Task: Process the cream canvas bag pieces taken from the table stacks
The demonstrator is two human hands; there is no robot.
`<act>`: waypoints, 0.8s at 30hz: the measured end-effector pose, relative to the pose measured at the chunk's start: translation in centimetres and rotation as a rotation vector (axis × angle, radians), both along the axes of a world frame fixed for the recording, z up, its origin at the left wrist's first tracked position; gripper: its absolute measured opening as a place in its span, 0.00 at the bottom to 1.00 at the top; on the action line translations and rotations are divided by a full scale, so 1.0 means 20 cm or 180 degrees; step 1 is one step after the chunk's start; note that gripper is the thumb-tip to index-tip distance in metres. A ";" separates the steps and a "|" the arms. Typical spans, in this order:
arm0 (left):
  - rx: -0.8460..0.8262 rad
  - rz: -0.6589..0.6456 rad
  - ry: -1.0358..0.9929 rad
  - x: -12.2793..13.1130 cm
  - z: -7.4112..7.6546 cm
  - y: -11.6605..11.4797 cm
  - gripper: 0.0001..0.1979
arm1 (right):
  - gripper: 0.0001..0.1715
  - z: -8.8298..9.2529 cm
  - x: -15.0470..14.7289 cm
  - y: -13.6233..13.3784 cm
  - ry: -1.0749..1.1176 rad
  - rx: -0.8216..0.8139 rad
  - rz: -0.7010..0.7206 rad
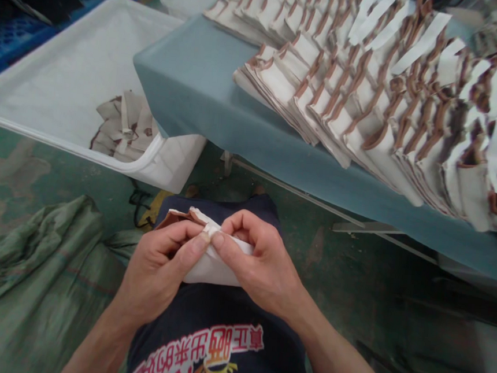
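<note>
Over my lap, my left hand (158,268) and my right hand (263,263) meet, thumbs and forefingers pinched close together. Between them is a small bunched white strip (211,229), gripped by both hands. It lies against a folded white piece with brown edges (215,270), which looks like leather or thick cloth. The piece's brown side shows behind my left fingers, and its pale face hangs below my thumbs. My fingers cover much of the strip, so I cannot tell whether it is knotted.
Ahead, a blue-covered table (196,83) carries rows of similar folded pieces (326,94) with loose white strips (422,42). Left of it, a white plastic bin (57,83) holds tied bundles (125,126). A green woven sack (48,285) lies at my left.
</note>
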State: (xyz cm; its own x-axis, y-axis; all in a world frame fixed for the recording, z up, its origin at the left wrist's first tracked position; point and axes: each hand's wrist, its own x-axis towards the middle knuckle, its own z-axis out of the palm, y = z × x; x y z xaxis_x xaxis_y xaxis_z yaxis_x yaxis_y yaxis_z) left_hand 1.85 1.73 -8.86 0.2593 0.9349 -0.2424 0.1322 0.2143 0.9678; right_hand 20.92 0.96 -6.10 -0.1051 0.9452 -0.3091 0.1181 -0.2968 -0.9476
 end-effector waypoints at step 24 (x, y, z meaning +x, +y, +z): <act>-0.0367 0.0687 -0.0414 0.07 0.01 0.01 0.16 | 0.06 -0.07 0.00 -0.04 -0.2270 0.3221 -0.0203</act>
